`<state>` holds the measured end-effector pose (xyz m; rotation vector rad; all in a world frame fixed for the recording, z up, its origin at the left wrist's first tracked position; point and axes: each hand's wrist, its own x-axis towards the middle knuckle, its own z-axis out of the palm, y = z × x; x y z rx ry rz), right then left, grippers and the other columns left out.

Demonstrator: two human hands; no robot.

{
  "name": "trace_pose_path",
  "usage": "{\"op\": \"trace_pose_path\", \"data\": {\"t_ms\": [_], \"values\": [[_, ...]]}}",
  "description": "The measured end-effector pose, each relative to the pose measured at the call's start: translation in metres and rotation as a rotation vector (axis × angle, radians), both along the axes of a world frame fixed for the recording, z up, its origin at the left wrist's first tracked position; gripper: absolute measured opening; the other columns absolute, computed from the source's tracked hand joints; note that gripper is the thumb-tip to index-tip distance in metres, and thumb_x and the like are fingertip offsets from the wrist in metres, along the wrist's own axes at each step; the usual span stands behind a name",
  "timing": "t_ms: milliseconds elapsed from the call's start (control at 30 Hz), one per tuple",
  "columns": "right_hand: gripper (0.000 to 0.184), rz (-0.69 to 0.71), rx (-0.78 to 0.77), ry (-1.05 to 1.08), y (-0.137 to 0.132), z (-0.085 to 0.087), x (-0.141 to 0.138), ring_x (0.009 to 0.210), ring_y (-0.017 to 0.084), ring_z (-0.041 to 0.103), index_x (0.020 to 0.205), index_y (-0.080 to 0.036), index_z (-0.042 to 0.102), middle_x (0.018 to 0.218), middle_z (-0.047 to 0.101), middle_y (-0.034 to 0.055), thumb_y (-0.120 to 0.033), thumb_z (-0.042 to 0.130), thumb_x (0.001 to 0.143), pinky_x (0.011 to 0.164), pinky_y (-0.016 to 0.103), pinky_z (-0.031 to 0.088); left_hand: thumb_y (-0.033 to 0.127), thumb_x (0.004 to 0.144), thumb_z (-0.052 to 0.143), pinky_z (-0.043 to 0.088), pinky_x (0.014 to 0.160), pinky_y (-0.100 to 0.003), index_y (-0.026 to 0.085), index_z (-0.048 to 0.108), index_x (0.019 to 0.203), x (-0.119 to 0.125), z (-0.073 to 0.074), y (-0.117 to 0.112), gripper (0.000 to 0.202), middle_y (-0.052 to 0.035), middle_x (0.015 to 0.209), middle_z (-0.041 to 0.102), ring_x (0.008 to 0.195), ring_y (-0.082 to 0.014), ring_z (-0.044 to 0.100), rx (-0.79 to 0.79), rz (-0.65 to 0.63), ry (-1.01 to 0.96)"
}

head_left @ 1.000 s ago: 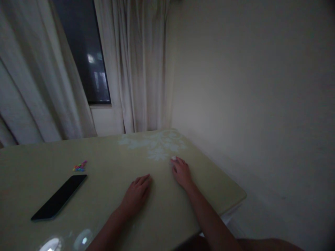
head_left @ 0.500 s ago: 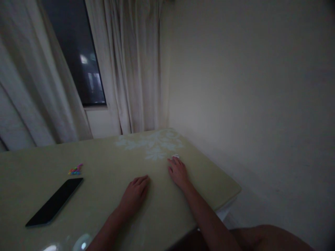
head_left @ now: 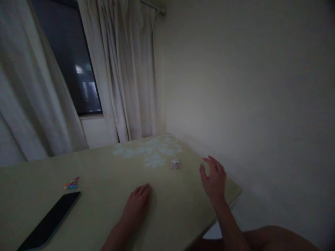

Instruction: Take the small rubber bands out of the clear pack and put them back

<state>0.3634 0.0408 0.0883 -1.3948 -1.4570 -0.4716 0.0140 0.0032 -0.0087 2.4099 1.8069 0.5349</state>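
My left hand (head_left: 137, 202) lies palm down on the table (head_left: 104, 202), its fingers loosely bent with nothing visible in them. Over the right side of the tabletop, my right hand (head_left: 214, 179) is raised, thumb and fingers apart, holding nothing. To its left sits a small pile of whitish pieces (head_left: 175, 164), too small to make out clearly. Neither hand touches that pile.
Several small bright-coloured pieces (head_left: 71, 183) lie in a heap at the left. Nearer me is a dark flat slab like a tablet (head_left: 51, 221). A pale wall (head_left: 235, 87) borders the table's right side; curtains (head_left: 131, 76) and a window (head_left: 73, 62) stand behind.
My right hand has lifted off the whitish pile and moved right, its fingers spreading. The pile now shows fully. My left hand stays in place while the view has tilted up slightly.
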Motion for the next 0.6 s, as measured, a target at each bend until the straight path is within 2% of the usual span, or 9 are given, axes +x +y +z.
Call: {"op": "trace_pose_path", "data": {"t_ms": [67,133,233,300,333,400,467,533,600], "values": [[0.043,-0.186,-0.009,0.011,-0.025,0.01,0.035,0.115,0.037,0.063,0.119,-0.015,0.069,0.127,0.068,0.021,-0.047,0.048,0.099,0.098,0.053,0.048,0.023,0.104,0.037,0.045,0.117,-0.05,0.02,0.065,0.143,0.002,0.002,-0.001,0.048,-0.0108,0.153,0.062,0.14,-0.0296,0.057,-0.014,0.006,0.017],[0.047,-0.351,-0.067,0.004,-0.051,0.011,0.069,0.105,0.039,0.065,0.12,-0.015,0.069,0.119,0.071,0.0219,-0.05,0.047,0.098,0.09,0.053,0.05,0.022,0.104,0.036,0.044,0.118,-0.049,0.018,0.064,0.144,0.003,0.005,-0.001,0.049,-0.012,0.154,0.061,0.141,-0.0301,0.055,-0.027,0.006,0.025],[0.053,-0.545,-0.267,-0.052,-0.086,-0.012,0.116,0.108,0.044,0.066,0.126,-0.015,0.067,0.124,0.069,0.0245,-0.052,0.042,0.096,0.087,0.057,0.051,0.021,0.104,0.035,0.043,0.118,-0.05,0.017,0.063,0.145,0.004,0.007,-0.002,0.05,-0.0135,0.154,0.06,0.141,-0.0302,0.056,-0.033,-0.001,0.01],[0.047,-0.513,-0.567,-0.087,-0.099,-0.034,0.138,0.102,0.043,0.07,0.114,-0.019,0.071,0.118,0.071,0.0246,-0.05,0.042,0.092,0.082,0.059,0.052,0.022,0.104,0.035,0.043,0.117,-0.051,0.019,0.064,0.144,0.004,0.007,-0.002,0.049,-0.0134,0.153,0.061,0.14,-0.0304,0.056,-0.031,-0.004,0.0],[0.039,-0.492,-0.652,-0.082,-0.101,-0.045,0.144,0.09,0.042,0.073,0.097,-0.021,0.074,0.102,0.075,0.023,-0.046,0.046,0.087,0.077,0.059,0.053,0.022,0.104,0.034,0.043,0.117,-0.051,0.019,0.064,0.143,0.004,0.006,-0.001,0.049,-0.0131,0.153,0.061,0.14,-0.0306,0.056,-0.029,-0.005,0.001],[0.024,-0.419,-0.786,-0.085,-0.097,-0.063,0.142,0.072,0.037,0.075,0.067,-0.024,0.068,0.077,0.074,0.0163,-0.041,0.053,0.075,0.072,0.057,0.055,0.023,0.104,0.035,0.043,0.117,-0.051,0.02,0.064,0.143,0.005,0.005,0.0,0.049,-0.0128,0.153,0.061,0.14,-0.0309,0.056,-0.031,-0.003,0.008],[0.023,-0.3,-1.033,-0.108,-0.089,-0.076,0.122,0.081,0.04,0.078,0.061,-0.025,0.066,0.077,0.076,0.0155,-0.042,0.053,0.071,0.079,0.063,0.055,0.021,0.103,0.035,0.043,0.117,-0.051,0.019,0.063,0.144,0.006,0.004,0.0,0.049,-0.0128,0.153,0.061,0.14,-0.0309,0.056,-0.029,0.0,0.013],[0.021,-0.213,-1.097,-0.126,-0.087,-0.083,0.093,0.085,0.041,0.079,0.06,-0.026,0.067,0.077,0.076,0.015,-0.043,0.055,0.064,0.077,0.062,0.055,0.021,0.104,0.034,0.043,0.117,-0.05,0.018,0.064,0.143,0.007,0.005,0.0,0.049,-0.0128,0.154,0.06,0.14,-0.0308,0.056,-0.021,0.002,0.016],[0.024,-0.208,-1.091,-0.087,-0.099,-0.087,0.068,0.082,0.044,0.078,0.062,-0.03,0.069,0.073,0.075,0.0132,-0.049,0.054,0.062,0.065,0.063,0.053,0.021,0.105,0.034,0.043,0.117,-0.05,0.018,0.064,0.143,0.008,0.007,-0.001,0.048,-0.013,0.153,0.061,0.14,-0.0309,0.056,-0.015,0.001,0.016]]}}
